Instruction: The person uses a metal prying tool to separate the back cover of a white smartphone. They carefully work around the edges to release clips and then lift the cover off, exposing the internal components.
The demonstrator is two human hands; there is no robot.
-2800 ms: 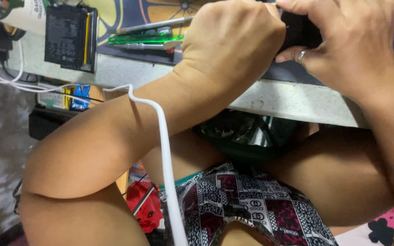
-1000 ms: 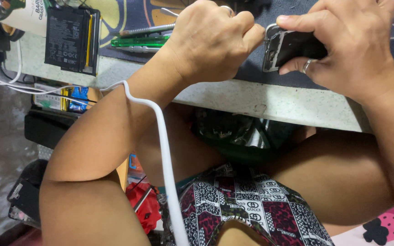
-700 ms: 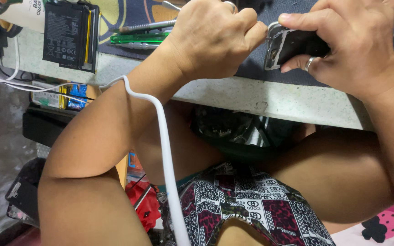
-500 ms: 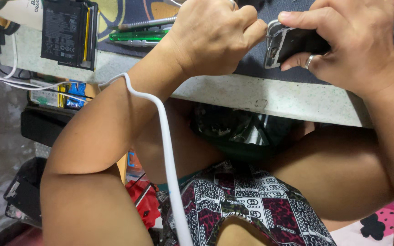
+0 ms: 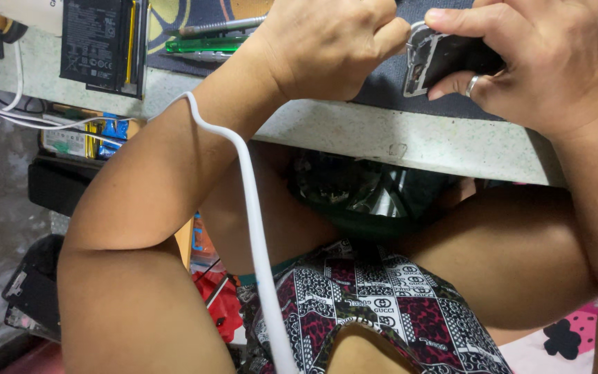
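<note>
Speckled desk (image 5: 451, 142) carries a dark mat (image 5: 382, 90). Over its edge, the right hand (image 5: 527, 59) clamps a dark phone (image 5: 444, 59) with bent fingers; the left hand (image 5: 327, 41), fisted, presses its fingertip against the phone's end.

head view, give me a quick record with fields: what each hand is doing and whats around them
left hand: closed in a fist, fingertips against the edge of the dark phone part
right hand: grips the dark phone part, ring on one finger
surface: speckled worktop with a dark mat
left of the hands: black flat battery, green-handled tool, grey pen-like tool
over left forearm: white cable
</note>
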